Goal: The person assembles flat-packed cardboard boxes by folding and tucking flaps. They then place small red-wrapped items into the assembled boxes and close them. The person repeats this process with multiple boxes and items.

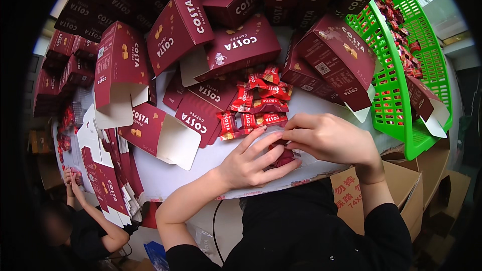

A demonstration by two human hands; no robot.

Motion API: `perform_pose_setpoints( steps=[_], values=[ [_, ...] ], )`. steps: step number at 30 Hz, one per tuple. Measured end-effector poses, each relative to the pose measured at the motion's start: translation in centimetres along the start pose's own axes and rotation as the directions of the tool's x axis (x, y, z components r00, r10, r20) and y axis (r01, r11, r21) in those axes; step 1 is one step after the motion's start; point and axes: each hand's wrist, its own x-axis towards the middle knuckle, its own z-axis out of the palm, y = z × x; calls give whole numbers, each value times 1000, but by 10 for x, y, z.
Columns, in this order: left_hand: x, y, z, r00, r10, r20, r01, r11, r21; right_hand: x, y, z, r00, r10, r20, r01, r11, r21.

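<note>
Small dark-red sachets [281, 156] sit bunched between both hands at the near edge of the white table [165, 173], mostly hidden by fingers; I can't tell how many. From my remote view the left hand [251, 163] lies flat-ish over them, fingers spread & pointing up-right, palm side pressing the bundle from the left. The right hand [329, 138] comes in from the right, fingertips curled & pinching the top of the same bundle, so both grips meet on it w/ no gap. The bundle's long axis looks roughly left-right, between the two grips; neither hand is clearly nearer, both touching.

Just beyond the fingertips, a loose heap of red-and-orange sachets [256, 103] lies flat on the table, near but apart from the grip. Left of the left hand, an open maroon carton [163, 135] rests on its side, mouth facing the hands. Further out: more maroon cartons [231, 45] piled behind the heap, a green plastic basket [396, 95] tilted to the right w/ sachets in it, stacked flat carton blanks [108, 180] far left, where another person's hands [70, 178] work.
</note>
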Motion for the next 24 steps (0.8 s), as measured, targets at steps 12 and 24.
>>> perform_pose_setpoints(
  steps=[12, 24],
  values=[
    [5, 0, -1, 999, -38, -5, 37, 992, -122, 28, 28, 10, 970, 80, -228, -124, 976, -182],
    [-2, -2, -1, 1000, 4, 4, -3, 996, -93, 0, 4, -14, 981, -7, -193, 52, 972, 230]
  ],
)
